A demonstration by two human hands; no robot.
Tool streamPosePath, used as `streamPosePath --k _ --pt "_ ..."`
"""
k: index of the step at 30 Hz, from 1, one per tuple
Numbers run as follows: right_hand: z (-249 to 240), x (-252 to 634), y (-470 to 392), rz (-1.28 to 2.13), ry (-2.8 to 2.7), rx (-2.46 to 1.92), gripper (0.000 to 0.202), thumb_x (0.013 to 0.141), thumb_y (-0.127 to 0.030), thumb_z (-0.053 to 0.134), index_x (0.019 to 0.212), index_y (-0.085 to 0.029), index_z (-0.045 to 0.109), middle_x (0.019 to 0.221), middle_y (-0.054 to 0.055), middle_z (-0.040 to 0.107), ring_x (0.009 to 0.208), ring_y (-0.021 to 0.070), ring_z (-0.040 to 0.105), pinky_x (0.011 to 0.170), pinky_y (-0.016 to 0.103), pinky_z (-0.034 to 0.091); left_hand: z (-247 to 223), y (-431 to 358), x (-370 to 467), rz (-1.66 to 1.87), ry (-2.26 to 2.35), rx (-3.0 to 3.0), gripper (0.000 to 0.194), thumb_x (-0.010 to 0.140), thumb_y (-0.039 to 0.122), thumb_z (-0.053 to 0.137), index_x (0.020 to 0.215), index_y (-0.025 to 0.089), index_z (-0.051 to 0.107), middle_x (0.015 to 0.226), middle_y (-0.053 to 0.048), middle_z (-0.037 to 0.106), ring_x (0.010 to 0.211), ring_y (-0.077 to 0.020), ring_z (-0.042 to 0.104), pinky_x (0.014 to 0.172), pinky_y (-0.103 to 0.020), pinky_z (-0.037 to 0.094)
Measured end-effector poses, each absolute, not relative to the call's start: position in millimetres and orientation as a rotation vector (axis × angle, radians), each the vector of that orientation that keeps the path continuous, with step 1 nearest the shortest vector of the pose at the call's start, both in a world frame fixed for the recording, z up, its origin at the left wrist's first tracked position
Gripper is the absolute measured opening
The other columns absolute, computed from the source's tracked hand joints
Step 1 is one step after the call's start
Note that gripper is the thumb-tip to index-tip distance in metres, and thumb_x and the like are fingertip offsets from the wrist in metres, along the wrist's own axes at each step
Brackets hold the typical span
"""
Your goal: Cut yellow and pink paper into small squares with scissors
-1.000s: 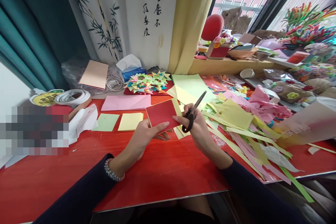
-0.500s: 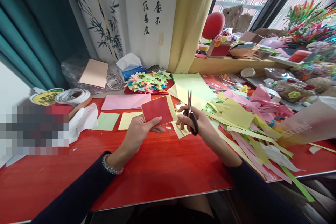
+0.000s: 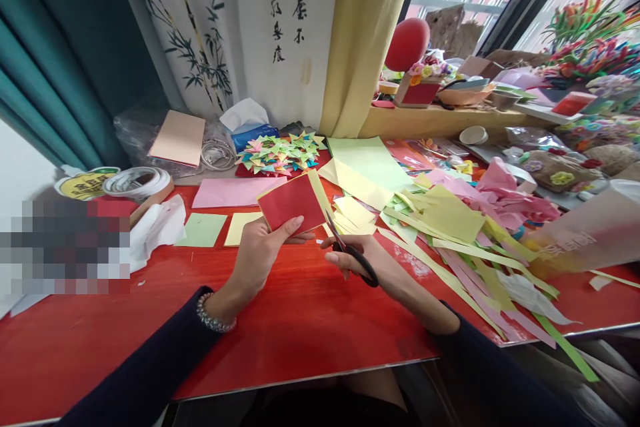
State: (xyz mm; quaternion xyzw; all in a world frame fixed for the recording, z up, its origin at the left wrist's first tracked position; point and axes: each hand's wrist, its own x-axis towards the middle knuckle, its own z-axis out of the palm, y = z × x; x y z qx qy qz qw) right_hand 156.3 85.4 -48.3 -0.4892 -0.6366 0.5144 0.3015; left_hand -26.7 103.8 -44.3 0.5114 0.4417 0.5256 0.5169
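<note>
Between the thumb and fingers of my left hand [image 3: 265,247] is a red card [image 3: 293,201], tilted, with a sheet of yellow paper [image 3: 319,188] behind it. The yellow sticks out as a strip along the card's right side. My right hand [image 3: 363,257] is closed around black-handled scissors [image 3: 357,253]. Their blades point up and left, with the tips at the lower right of the yellow strip; I cannot tell whether they touch it. Just beyond lie yellow paper pieces [image 3: 353,213]. A green square [image 3: 201,230] and a pale yellow square [image 3: 241,228] rest left of the card.
Cut paper strips [image 3: 470,267] heap on the red table [image 3: 300,327] at right, beside a translucent plastic cup [image 3: 585,233]. A pile of folded paper shapes [image 3: 283,155], pink paper [image 3: 237,192] and a large green sheet [image 3: 373,159] lie farther back. White tape rolls [image 3: 137,183] sit left.
My right hand has lowered and turned the scissors from upright to leaning left, bringing the blades to the yellow strip. The card in my left hand has shifted slightly left and tilted more.
</note>
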Motion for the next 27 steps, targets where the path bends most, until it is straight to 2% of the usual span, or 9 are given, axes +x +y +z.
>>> streamPosePath --k 11,18,23,27 --pt "-50.9 153.6 86.3 1.353 -1.665 -1.292 0.033 0.073 -0.049 0.063 0.084 -0.018 0.065 0.051 -0.003 0.047 0.048 0.0100 0.042 0.045 0.024 0.028 -47.1 103.8 -26.6 1.250 1.023 1.211 0.025 0.072 0.036 0.066 0.079 0.013 0.067 0.069 -0.006 0.072 0.069 -0.0233 0.069 0.070 -0.035 0.056" --pt "-51.4 151.8 85.8 1.351 -1.666 -1.324 0.035 0.073 -0.050 0.062 0.086 -0.018 0.065 0.051 -0.003 0.047 0.048 0.0101 0.043 0.045 0.023 0.029 -48.9 104.3 -25.8 1.255 1.017 1.187 0.023 0.072 0.034 0.067 0.081 0.014 0.067 0.075 -0.006 0.073 0.070 -0.0233 0.069 0.069 -0.035 0.057" --pt "-49.8 151.5 84.4 1.372 -1.655 -1.331 0.037 0.074 -0.051 0.060 0.089 -0.017 0.064 0.050 -0.004 0.045 0.047 0.0091 0.040 0.044 0.022 0.027 -49.7 104.3 -25.7 1.268 0.989 1.179 0.021 0.072 0.032 0.067 0.080 0.013 0.067 0.071 -0.006 0.073 0.068 -0.0223 0.069 0.068 -0.032 0.057" --pt "-49.5 150.6 83.0 1.373 -1.647 -1.288 0.033 0.075 -0.049 0.060 0.080 -0.016 0.060 0.050 -0.005 0.043 0.047 0.0081 0.038 0.043 0.021 0.027 -49.4 104.7 -25.4 1.271 0.980 1.182 0.021 0.073 0.031 0.067 0.080 0.012 0.067 0.071 -0.006 0.073 0.068 -0.0218 0.069 0.067 -0.032 0.057"
